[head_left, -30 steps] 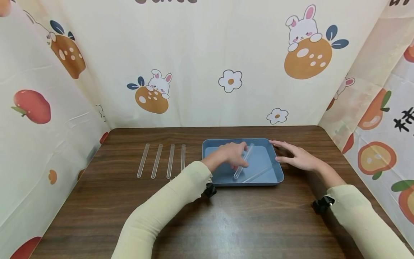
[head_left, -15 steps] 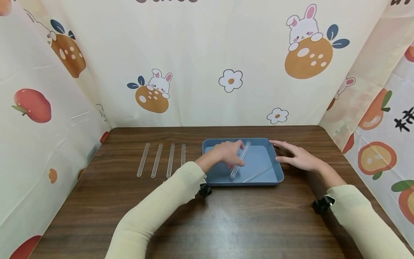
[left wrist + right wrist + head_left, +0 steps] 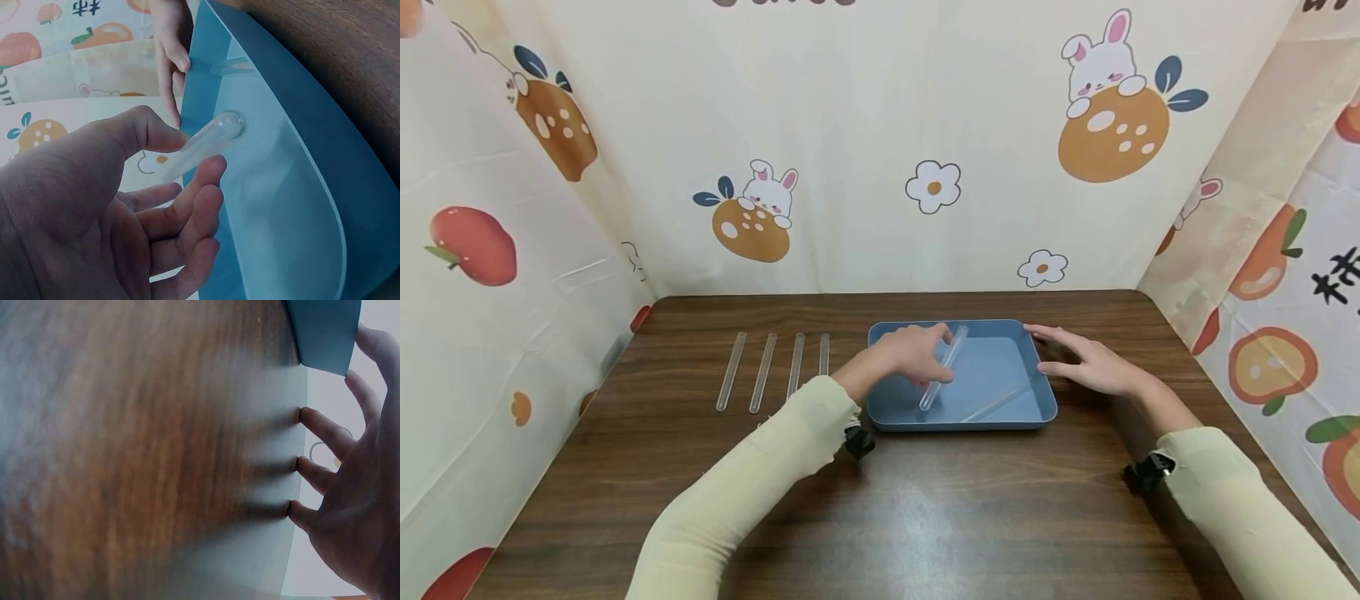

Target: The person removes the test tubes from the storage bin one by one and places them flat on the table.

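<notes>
My left hand pinches a clear test tube between thumb and fingers, over the blue tray. In the left wrist view the rounded end of the test tube points toward the camera, tilted above the tray floor. A second clear tube lies slanted inside the tray, at its front right. At the tray's right side my right hand touches the rim with thumb and a fingertip, fingers extended. In the right wrist view, several fingers of that hand reach down to the table beside the tray corner.
Left of the tray, several clear tubes lie in a row on the brown wooden table, among them the leftmost tube. My left sleeve partly covers the row's right end. A printed curtain hangs behind the table.
The left hand has moved leftward across the tray, carrying the pinched test tube along. My right hand stays at the tray's right edge, and the tray has not visibly shifted.
</notes>
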A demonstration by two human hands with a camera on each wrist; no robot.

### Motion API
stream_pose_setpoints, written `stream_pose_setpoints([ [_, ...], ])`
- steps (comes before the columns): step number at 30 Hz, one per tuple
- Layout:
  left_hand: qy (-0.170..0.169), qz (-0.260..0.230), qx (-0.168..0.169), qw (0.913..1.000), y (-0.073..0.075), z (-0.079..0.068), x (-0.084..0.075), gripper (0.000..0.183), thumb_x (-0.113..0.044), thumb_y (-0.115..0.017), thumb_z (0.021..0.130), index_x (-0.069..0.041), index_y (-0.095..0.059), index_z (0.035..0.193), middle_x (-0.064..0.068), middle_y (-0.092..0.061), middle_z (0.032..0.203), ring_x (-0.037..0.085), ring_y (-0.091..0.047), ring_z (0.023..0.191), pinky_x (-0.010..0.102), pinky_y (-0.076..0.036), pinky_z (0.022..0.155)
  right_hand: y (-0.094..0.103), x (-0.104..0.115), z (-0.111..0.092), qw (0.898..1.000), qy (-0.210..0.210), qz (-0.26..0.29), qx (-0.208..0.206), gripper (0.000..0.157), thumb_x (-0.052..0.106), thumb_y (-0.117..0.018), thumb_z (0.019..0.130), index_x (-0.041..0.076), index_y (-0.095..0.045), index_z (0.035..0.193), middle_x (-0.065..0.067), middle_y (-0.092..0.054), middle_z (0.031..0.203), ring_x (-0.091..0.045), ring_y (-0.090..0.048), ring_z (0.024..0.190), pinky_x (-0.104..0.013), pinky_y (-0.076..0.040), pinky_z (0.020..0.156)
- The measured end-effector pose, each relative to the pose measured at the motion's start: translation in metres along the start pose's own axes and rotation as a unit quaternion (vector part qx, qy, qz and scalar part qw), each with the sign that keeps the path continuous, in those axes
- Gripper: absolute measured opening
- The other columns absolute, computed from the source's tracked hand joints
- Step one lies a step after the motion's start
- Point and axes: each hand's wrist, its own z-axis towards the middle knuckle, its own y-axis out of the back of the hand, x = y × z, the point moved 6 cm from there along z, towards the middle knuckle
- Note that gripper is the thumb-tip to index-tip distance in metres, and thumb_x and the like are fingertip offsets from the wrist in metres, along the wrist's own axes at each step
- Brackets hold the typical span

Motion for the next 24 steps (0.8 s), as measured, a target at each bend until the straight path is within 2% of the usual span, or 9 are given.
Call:
stream_pose_setpoints([
  [4, -0.003, -0.006, 0.001, 1.0, 0.002, -0.005, 0.004, 0.066, -0.035, -0.072, 0.109, -0.016, -0.044, 0.166, 0.005, -0.082, 0.087, 0.029, -0.085, 0.092, 0.028, -0.048, 0.07, 0.0, -0.002, 0.0, 1.0, -0.007, -0.001, 0.003, 0.072, 0.038, -0.07, 0.112, 0.029, -0.039, 0.176, -0.02, -0.038, 0.183, -0.062, -0.019, 0.171, -0.086, -0.022, 0.127],
  [15, 0.008, 0.004, -0.016, 0.9998, 0.007, -0.016, 0.02, 0.066, -0.036, -0.073, 0.107, -0.02, -0.045, 0.164, -0.001, -0.081, 0.079, 0.021, -0.083, 0.082, 0.028, -0.048, 0.071, 0.0, 0.002, 0.0, 1.0, -0.008, 0.004, 0.005, 0.073, 0.036, -0.071, 0.111, 0.027, -0.04, 0.176, -0.02, -0.038, 0.183, -0.063, -0.018, 0.171, -0.087, -0.022, 0.127],
  [20, 0.012, -0.014, -0.021, 0.9996, 0.01, -0.022, 0.03, 0.065, -0.033, -0.072, 0.105, -0.02, -0.047, 0.163, -0.002, -0.081, 0.08, 0.014, -0.082, 0.079, 0.029, -0.052, 0.077, 0.001, 0.003, 0.0, 1.0, -0.01, 0.005, 0.006, 0.073, 0.035, -0.072, 0.11, 0.026, -0.04, 0.176, -0.02, -0.038, 0.183, -0.063, -0.019, 0.171, -0.087, -0.023, 0.127],
  [24, 0.008, -0.033, -0.024, 0.9991, 0.012, -0.029, 0.037, 0.065, -0.031, -0.073, 0.106, -0.017, -0.046, 0.164, 0.0, -0.079, 0.08, 0.013, -0.079, 0.076, 0.028, -0.052, 0.075, 0.0, 0.002, 0.0, 1.0, -0.011, 0.004, 0.006, 0.074, 0.035, -0.073, 0.11, 0.025, -0.04, 0.176, -0.021, -0.038, 0.183, -0.063, -0.018, 0.171, -0.086, -0.023, 0.127],
])
